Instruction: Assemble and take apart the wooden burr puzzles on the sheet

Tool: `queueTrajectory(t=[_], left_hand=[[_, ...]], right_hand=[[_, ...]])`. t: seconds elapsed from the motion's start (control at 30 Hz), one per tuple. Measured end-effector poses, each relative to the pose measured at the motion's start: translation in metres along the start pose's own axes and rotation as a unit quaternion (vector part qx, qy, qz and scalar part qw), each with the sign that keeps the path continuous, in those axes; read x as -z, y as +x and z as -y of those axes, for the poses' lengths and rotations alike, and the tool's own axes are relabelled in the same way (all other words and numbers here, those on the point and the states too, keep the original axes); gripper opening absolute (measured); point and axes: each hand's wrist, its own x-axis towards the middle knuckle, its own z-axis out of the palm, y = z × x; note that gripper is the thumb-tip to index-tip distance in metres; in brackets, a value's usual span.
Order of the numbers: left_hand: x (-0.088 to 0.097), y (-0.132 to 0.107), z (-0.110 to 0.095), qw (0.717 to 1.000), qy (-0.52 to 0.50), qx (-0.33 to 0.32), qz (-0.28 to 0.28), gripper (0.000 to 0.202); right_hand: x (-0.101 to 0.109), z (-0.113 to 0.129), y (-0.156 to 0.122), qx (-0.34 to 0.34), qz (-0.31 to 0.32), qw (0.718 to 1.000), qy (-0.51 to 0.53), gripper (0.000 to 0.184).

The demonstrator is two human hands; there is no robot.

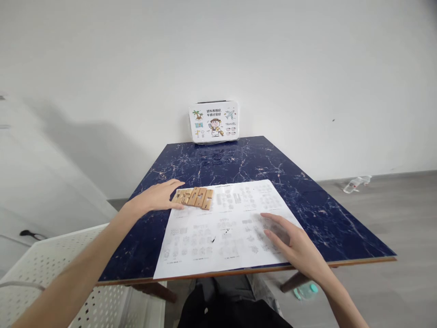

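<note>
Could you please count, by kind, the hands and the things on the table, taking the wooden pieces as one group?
Hands: 2 (left hand, right hand)
Paper sheet: 1
White printed case: 1
Group of wooden pieces: 1
Total: 5

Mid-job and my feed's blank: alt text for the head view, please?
A left hand curves around the left end of some wooden blocks on a printed sheet, contact unclear; an open right hand is at the sheet's right side. The sheet lies on a blue marbled table, with a white case at the far edge by the wall.
</note>
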Motion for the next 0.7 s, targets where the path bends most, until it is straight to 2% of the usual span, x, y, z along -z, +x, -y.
queueTrajectory(t=[0.17,0.43,0.7], left_hand=[[-0.002,0.016,0.009,0.999,-0.026,0.001,0.043,0.108],[-0.005,0.02,0.008,0.997,-0.065,-0.029,0.036,0.087],[-0.013,0.022,0.019,0.996,-0.085,-0.018,0.023,0.088]], right_hand=[[0.001,-0.001,0.0,-0.008,0.01,1.0,0.003,0.048],[0.003,0.002,-0.001,-0.01,0.015,1.0,0.006,0.047],[0.002,-0.001,-0.001,-0.004,0.003,1.0,0.013,0.046]])
